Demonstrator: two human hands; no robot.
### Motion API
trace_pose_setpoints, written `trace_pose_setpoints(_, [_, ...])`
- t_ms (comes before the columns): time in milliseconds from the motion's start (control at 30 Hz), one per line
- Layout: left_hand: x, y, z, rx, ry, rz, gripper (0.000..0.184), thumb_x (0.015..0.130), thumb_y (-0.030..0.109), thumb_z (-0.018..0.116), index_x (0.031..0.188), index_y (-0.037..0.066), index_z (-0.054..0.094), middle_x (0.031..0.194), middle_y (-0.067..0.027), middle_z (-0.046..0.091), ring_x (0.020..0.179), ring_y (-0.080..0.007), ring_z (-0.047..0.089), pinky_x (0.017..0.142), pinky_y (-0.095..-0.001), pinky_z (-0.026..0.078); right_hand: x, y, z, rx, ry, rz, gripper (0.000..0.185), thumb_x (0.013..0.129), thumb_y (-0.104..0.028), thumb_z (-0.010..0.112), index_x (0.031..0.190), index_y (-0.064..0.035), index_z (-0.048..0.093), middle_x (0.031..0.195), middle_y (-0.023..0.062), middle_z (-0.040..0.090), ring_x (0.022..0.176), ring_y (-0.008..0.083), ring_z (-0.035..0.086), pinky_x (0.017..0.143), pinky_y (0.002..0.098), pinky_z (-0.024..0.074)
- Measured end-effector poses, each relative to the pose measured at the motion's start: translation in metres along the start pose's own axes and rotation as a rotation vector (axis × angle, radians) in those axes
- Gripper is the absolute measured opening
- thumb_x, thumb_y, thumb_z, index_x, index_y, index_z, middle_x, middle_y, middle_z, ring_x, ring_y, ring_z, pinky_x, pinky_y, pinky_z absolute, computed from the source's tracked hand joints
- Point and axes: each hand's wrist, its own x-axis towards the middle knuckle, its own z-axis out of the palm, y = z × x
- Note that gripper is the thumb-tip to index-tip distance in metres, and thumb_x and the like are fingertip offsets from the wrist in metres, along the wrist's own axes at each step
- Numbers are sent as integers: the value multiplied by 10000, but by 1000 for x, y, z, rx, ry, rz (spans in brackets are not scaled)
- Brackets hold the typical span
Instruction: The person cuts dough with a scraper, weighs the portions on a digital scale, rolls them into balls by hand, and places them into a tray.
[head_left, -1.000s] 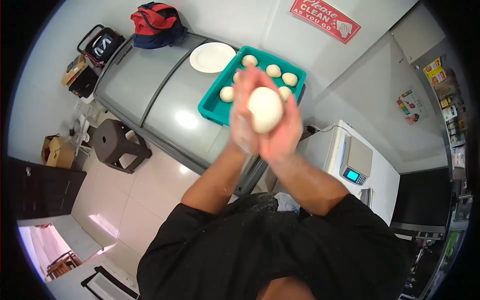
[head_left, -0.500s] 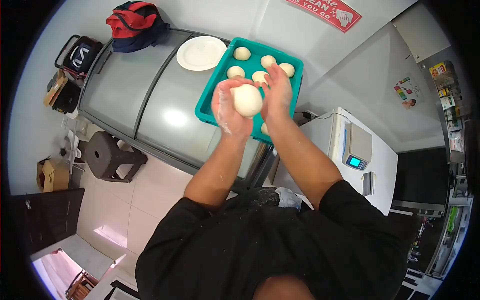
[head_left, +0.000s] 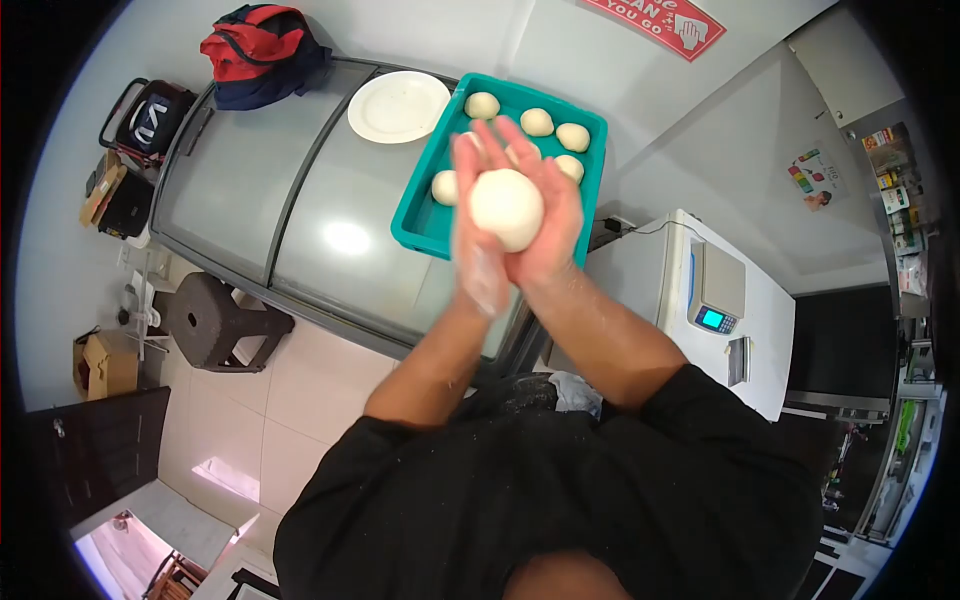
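A smooth, pale dough ball [head_left: 507,210] rests between my cupped palms, above a teal tray [head_left: 420,215]. My left hand [head_left: 467,235] presses its left side, dusted with what looks like flour. Under and along the right side lies my right hand [head_left: 558,220], its fingers pointing away from me. Both hands curve around the ball and hold it. In the tray sit several more dough balls, among them one at the back left [head_left: 482,106] and one at the back right [head_left: 572,137]. My hands hide part of the tray and some of the balls.
The tray stands on a glass-topped chest freezer [head_left: 340,200], beside a white plate [head_left: 400,107] and a red and navy backpack [head_left: 265,55]. To the right, a digital scale [head_left: 717,285] sits on a white surface [head_left: 680,340]. A brown stool [head_left: 215,320] stands on the floor at left.
My right hand has come from beside the ball to against it. The ball has shifted slightly right, and my left hand has turned from cupping it to lying along its left side.
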Motion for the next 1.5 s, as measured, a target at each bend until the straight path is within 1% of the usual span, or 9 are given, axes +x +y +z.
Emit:
trace_pose_setpoints(167, [-26, 0, 4, -214, 96, -259, 1112, 940, 811, 324, 1617, -21, 30, 1692, -218, 85, 1561, -334, 130, 1248, -439, 174, -28, 20, -24, -213, 4, 76, 680, 1016, -416, 458, 1555, -17, 342, 1593, 198, 382, 1464, 320, 387, 1210, 434, 312])
trace_pose_setpoints(433, [-43, -23, -13, -112, 137, -157, 888, 1004, 704, 378, 1534, -8, 344, 1572, -205, 392, 1463, -303, 370, 1179, -449, 344, 10, -18, -49, -205, -25, 141, 718, 1010, -480, 480, 1564, -49, 326, 1577, 187, 406, 1482, 310, 350, 1226, 441, 264])
trace_pose_setpoints(567, [-47, -32, -9, -221, 113, -195, 660, 1039, 609, 418, 1291, 24, 588, 1382, -182, 578, 1280, -275, 544, 1083, -431, 447, 4, 12, -69, -180, 53, 140, 644, 1026, -447, 499, 1515, -37, 409, 1530, 157, 456, 1464, 287, 363, 1230, 424, 247])
trace_pose_setpoints(667, [-46, -37, -14, -551, 477, -413, 587, 1072, 546, 381, 1094, 33, 666, 1265, -161, 636, 1130, -279, 613, 1031, -434, 477, 18, 31, -106, -521, 367, -10, 572, 1064, -392, 495, 1490, -14, 435, 1449, 130, 524, 1400, 225, 435, 1178, 396, 333])
trace_pose_setpoints(800, [-44, -35, -41, -417, 433, -233, 463, 1105, 399, 366, 1089, 24, 637, 1257, -194, 617, 1170, -307, 597, 1057, -448, 447, -38, 20, -77, -604, 58, 269, 486, 1056, -280, 561, 1428, 28, 506, 1437, 121, 527, 1333, 237, 500, 1161, 400, 366])
trace_pose_setpoints(1067, [-61, -48, -50, -223, 405, -341, 551, 1099, 477, 311, 1227, 40, 622, 1314, -150, 619, 1214, -271, 552, 1100, -433, 409, -41, 24, -93, -508, 129, 447, 530, 996, -174, 681, 1432, 48, 475, 1375, 125, 584, 1245, 203, 568, 1109, 363, 432])
trace_pose_setpoints(1233, [-57, -51, -61, -261, 405, -442, 553, 1101, 481, 302, 1272, 51, 603, 1332, -141, 612, 1213, -269, 548, 1115, -425, 390, -42, 41, -100, -412, 118, 470, 520, 990, -151, 683, 1427, 45, 479, 1363, 128, 594, 1249, 213, 569, 1091, 376, 451])
trace_pose_setpoints(1333, [-56, -55, -69, 72, 363, -494, 507, 1099, 471, 346, 1264, 60, 595, 1307, -114, 623, 1172, -232, 553, 1082, -398, 393, -32, 39, -121, -430, 165, 468, 519, 988, -145, 682, 1425, 46, 477, 1351, 125, 604, 1249, 223, 578, 1081, 394, 461])
trace_pose_setpoints(1500, [-46, -41, -94, 122, 430, -520, 415, 1095, 415, 409, 1251, 78, 594, 1297, -77, 620, 1152, -182, 536, 1026, -357, 397, 21, 39, -136, -514, 219, 370, 546, 994, -168, 672, 1438, 57, 448, 1384, 141, 577, 1272, 240, 567, 1092, 400, 456])
